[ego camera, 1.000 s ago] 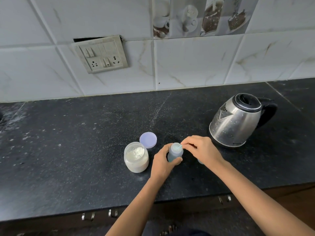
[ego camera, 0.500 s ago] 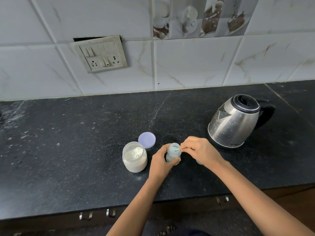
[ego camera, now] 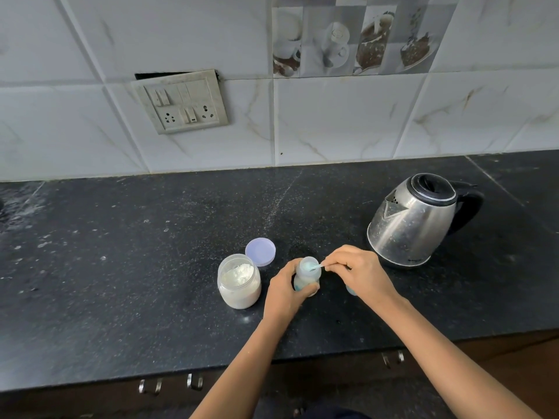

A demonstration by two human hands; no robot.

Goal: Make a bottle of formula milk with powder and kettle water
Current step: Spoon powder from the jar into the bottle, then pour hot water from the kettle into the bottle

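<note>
- Black stone counter (ego camera: 121, 297) below a tiled wall carries all things.
- Left hand (ego camera: 284, 293) is curled around the upright baby bottle (ego camera: 307, 276), gripping its body.
- Right hand (ego camera: 360, 273) pinches a small scoop (ego camera: 314, 267) over the bottle's open mouth.
- Powder jar (ego camera: 239, 281) stands open just left of the bottle, its lid (ego camera: 260, 251) behind.
- Kettle (ego camera: 414, 219) stands to the right.

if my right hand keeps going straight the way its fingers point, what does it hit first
Probably the baby bottle. The right hand points leftward, holding a small scoop whose bowl already sits over the bottle's open mouth; the left hand grips that bottle. Beyond it stands the powder jar. Height is hard to judge.
</note>
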